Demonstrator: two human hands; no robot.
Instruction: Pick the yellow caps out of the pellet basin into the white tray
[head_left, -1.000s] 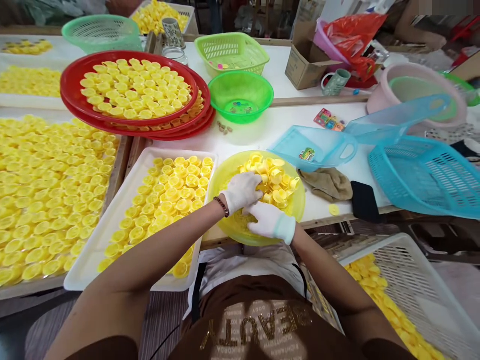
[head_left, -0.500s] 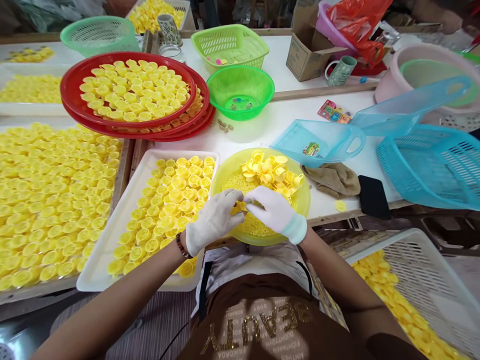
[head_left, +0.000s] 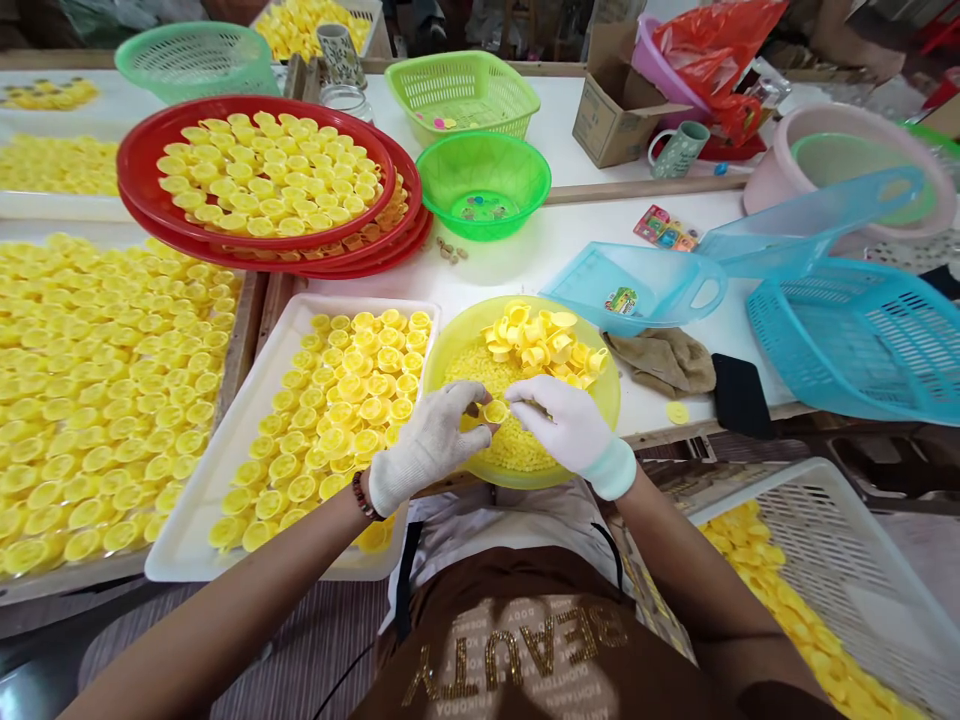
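Observation:
My left hand (head_left: 442, 432), in a white glove, pinches a small round yellow plastic cup (head_left: 495, 411) by its side, over the yellow bowl (head_left: 442, 345). Just right of the cup is my gloved right hand (head_left: 559, 425), its thumb and fingers drawn together; whatever they hold is too small or hidden to make out. Small yellow pellet-like pieces (head_left: 525, 452) fill the bottom of the bowl. At its far right side lies a heap of loose yellow cups (head_left: 544, 340). Left of the bowl, a white tray (head_left: 281, 345) carries rows of similar cups.
Stacked red trays (head_left: 139, 190) of cups stand at the back left. Behind the bowl are a green basin (head_left: 484, 160) and a blue scoop (head_left: 637, 285). To the right lie a brown cloth (head_left: 664, 362), a black phone-like slab (head_left: 741, 395) and a blue basket (head_left: 847, 340).
My hands have parted slightly, the right one moving a little to the right. The yellow cup in my left fingers now shows its round face.

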